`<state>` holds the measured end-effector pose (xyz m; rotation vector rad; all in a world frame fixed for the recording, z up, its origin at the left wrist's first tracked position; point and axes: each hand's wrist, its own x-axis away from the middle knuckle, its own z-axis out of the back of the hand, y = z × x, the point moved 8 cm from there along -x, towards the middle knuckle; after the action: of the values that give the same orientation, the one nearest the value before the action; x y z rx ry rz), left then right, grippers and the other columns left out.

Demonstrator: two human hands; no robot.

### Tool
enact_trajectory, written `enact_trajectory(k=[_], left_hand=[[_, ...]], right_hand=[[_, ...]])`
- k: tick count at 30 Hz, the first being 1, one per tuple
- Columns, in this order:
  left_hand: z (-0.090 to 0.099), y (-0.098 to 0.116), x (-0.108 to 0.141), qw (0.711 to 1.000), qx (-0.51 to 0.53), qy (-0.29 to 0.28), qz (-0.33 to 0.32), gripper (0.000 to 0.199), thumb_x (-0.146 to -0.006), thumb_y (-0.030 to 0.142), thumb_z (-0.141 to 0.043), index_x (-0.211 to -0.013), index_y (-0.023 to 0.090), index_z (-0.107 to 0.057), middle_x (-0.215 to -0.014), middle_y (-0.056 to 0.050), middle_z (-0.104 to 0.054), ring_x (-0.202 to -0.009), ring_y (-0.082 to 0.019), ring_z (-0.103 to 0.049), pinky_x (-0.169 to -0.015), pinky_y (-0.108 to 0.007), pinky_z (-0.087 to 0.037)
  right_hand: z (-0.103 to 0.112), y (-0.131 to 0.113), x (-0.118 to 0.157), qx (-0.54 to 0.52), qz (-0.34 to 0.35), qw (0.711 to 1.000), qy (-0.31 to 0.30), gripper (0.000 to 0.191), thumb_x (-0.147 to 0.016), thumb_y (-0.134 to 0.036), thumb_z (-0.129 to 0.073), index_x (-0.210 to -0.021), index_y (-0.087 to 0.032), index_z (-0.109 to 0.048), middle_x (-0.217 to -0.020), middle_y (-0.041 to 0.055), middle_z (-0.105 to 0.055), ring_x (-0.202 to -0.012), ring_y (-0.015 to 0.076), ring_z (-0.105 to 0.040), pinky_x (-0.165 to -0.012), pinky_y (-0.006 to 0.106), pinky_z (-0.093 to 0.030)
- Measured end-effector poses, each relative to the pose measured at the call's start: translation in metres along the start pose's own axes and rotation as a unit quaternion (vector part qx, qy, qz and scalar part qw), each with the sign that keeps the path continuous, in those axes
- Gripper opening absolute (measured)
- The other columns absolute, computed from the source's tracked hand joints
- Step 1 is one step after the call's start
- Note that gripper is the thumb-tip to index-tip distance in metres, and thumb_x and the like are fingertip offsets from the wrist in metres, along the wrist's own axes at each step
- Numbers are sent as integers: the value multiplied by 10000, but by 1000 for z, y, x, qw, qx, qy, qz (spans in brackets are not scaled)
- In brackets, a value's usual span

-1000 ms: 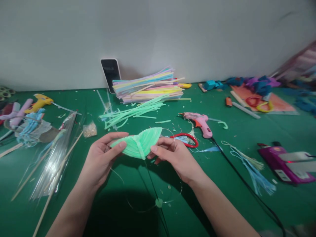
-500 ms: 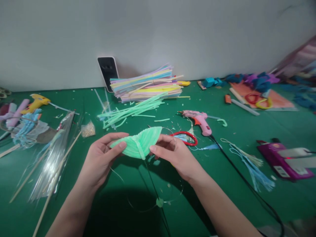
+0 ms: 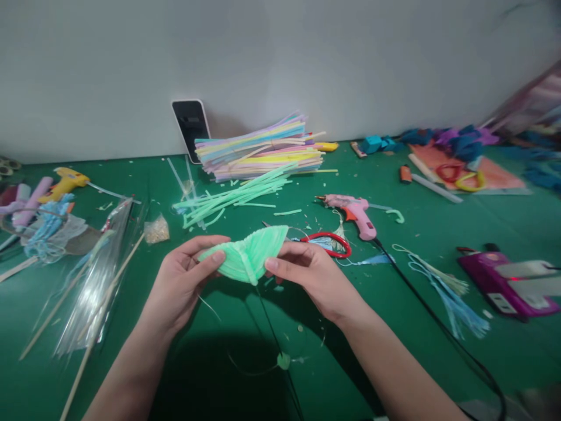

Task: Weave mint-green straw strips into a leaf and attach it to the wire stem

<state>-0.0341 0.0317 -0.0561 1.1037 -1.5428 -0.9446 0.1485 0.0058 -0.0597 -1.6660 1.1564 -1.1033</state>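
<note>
A mint-green leaf shape made of pipe cleaners (image 3: 245, 256) is held above the table between both hands. My left hand (image 3: 186, 280) pinches its left edge, thumb on top and fingers underneath. Its right side is gripped the same way by my right hand (image 3: 309, 275). A ridge runs down the middle of the leaf, and a thin dark line leads down from its lower tip. Below, a small green piece (image 3: 284, 361) sits beside that line, with a fine clear thread curving near it. Red-handled scissors (image 3: 335, 242) lie just beyond my right hand, partly hidden.
Green pipe cleaners (image 3: 236, 197) lie ahead, before a pastel bundle (image 3: 263, 152) and a phone (image 3: 193, 128) leaning on the wall. A pink glue gun (image 3: 357, 213) trails a black cord rightward past tassels (image 3: 456, 298) and a purple power strip (image 3: 499, 280). Sticks and clear wrappers (image 3: 96, 280) lie left.
Hardly anything differs. The leaf and both hands keep the same grip and place, with only a very slight shift of the view.
</note>
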Motion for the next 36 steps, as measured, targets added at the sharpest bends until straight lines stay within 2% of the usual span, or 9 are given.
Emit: enact_trajectory(k=[3,9,17,21,25,32,36], left_hand=[[1,-1,-1,1000,3,3,-3,288,-683,241,-839,-945,159,-753,-778,-39,-765,-625,-114,-693,-602,-155,-567],[1,-1,-1,1000,-2,0,-1,282,-677,244,-844,-932,162,-757,-760,-33,-766,-610,-107,-684,-597,-148,-564],[2,1,1,1000,-8,2,4,294,-680,270,-841,-937,158,-754,-786,-34,-761,-629,-110,-681,-605,-155,-559],[-1,2,2,998,-55,-35,18,278,-718,291,-816,-966,185,-746,-825,-14,-755,-659,-112,-672,-633,-171,-552],[-5,-2,3,992,-95,-77,41,241,-721,289,-820,-938,215,-746,-805,18,-746,-690,-94,-655,-631,-135,-515],[-3,-4,3,990,-108,-76,40,220,-726,309,-817,-912,223,-736,-787,31,-726,-683,-89,-629,-653,-159,-497],[-5,-5,3,986,-138,-85,39,222,-732,335,-810,-914,235,-731,-787,42,-712,-687,-84,-607,-652,-159,-471]], right_hand=[[4,2,0,18,-19,999,27,182,-709,-358,-806,-767,-207,-724,-729,-1,-658,-678,126,-577,-611,250,-446],[-3,-2,1,-8,-11,1000,-6,185,-694,-356,-815,-786,-210,-745,-763,-1,-668,-710,124,-578,-643,244,-446],[2,0,1,2,-9,1000,3,122,-728,-327,-781,-743,-213,-738,-725,-12,-649,-690,119,-572,-655,251,-445],[1,0,1,25,-14,1000,4,113,-749,-301,-748,-797,-199,-738,-768,4,-664,-710,128,-580,-656,258,-446],[-4,0,1,37,-12,999,-19,101,-743,-272,-735,-797,-186,-730,-774,8,-671,-710,127,-579,-661,262,-445],[-8,0,2,29,-33,999,-30,159,-708,-289,-789,-809,-185,-723,-807,18,-690,-745,139,-609,-692,273,-467],[-8,-2,3,23,-40,999,-20,135,-645,-234,-837,-705,-190,-724,-715,-14,-676,-677,125,-596,-682,268,-477]])
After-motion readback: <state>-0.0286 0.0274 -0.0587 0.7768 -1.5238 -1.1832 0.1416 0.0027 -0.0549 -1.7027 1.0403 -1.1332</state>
